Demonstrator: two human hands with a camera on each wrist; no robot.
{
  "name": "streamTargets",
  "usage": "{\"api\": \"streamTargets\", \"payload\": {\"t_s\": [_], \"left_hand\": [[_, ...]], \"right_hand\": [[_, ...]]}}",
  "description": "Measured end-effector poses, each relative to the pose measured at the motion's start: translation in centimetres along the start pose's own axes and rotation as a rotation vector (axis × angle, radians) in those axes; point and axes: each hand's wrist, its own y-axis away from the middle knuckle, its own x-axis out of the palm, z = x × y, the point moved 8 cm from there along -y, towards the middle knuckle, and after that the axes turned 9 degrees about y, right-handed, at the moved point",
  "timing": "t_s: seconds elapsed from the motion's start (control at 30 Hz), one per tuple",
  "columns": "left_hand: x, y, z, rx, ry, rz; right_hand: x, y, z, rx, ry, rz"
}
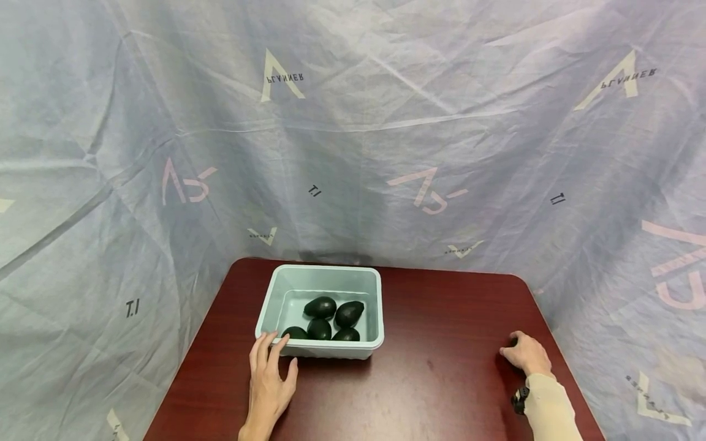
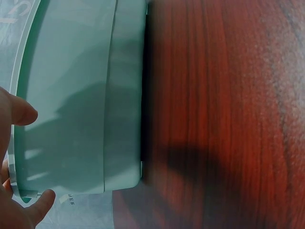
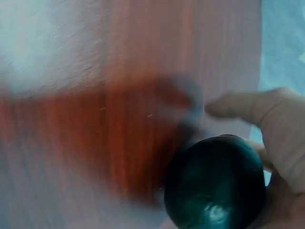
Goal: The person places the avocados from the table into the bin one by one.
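A pale green plastic bin (image 1: 320,346) holds several dark avocados (image 1: 320,307), some of them partly hidden behind its near wall. My left hand (image 1: 270,383) reaches up to the bin's near left corner, fingertips on the rim and thumb spread away. From the left wrist, the bin's outer wall (image 2: 76,95) fills much of the view, with fingers (image 2: 42,207) at its edge. Far to the right, my right hand (image 1: 528,355) holds another avocado (image 3: 214,183) low over the table. The fingers curl around its side, and the palm hides part of it.
The dark red wooden table (image 1: 430,367) has rounded far corners. A grey printed cloth (image 1: 353,153) hangs behind it and along both sides. On the right wrist sits a black band-mounted device (image 1: 520,400), just below a cream sleeve cuff (image 1: 543,392).
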Motion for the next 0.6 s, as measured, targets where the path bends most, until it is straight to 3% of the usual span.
{"api": "streamTargets", "payload": {"t_s": [0.33, 0.6], "left_hand": [[-0.05, 0.03, -0.11, -0.007, 0.001, 0.003], [-0.09, -0.02, -0.21, 0.019, -0.016, -0.013]], "right_hand": [[0.36, 0.12, -0.71, 0.027, -0.003, -0.012], [-0.58, -0.02, 0.20, 0.021, -0.003, -0.016]]}}
